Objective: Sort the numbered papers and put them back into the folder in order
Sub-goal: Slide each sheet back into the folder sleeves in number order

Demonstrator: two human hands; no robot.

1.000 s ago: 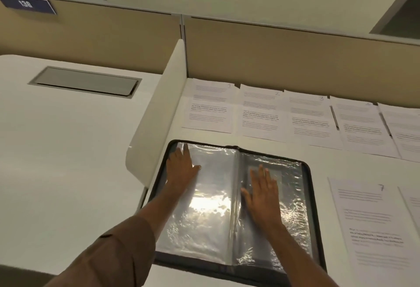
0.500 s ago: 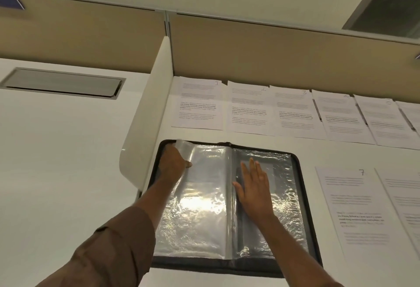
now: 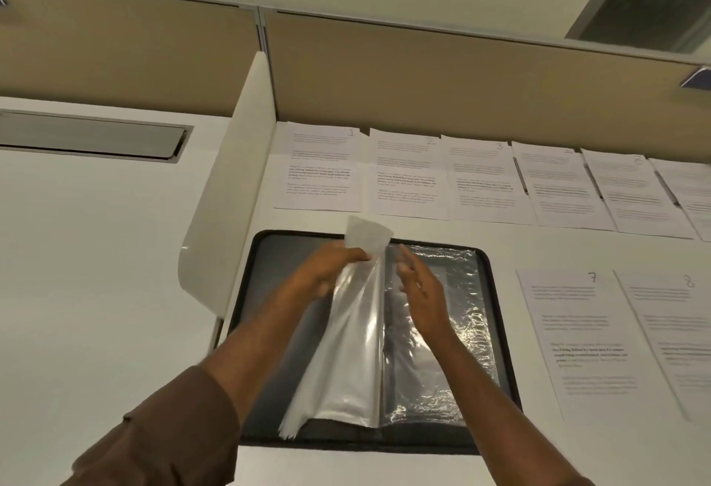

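1. The folder (image 3: 369, 347) lies open on the counter (image 3: 96, 293), low in the middle of the frame, with its spine running from the near edge to the far edge.
2. The left hand (image 3: 327, 270) pinches the top corner of the plastic sleeves (image 3: 354, 331) and holds them up over the spine.
3. The right hand (image 3: 419, 285) is just beside the sleeves, fingers straight, holding nothing.
4. Paper 1 (image 3: 319, 166) lies just above the folder, left end of the upper row, with the left hand a bit nearer.
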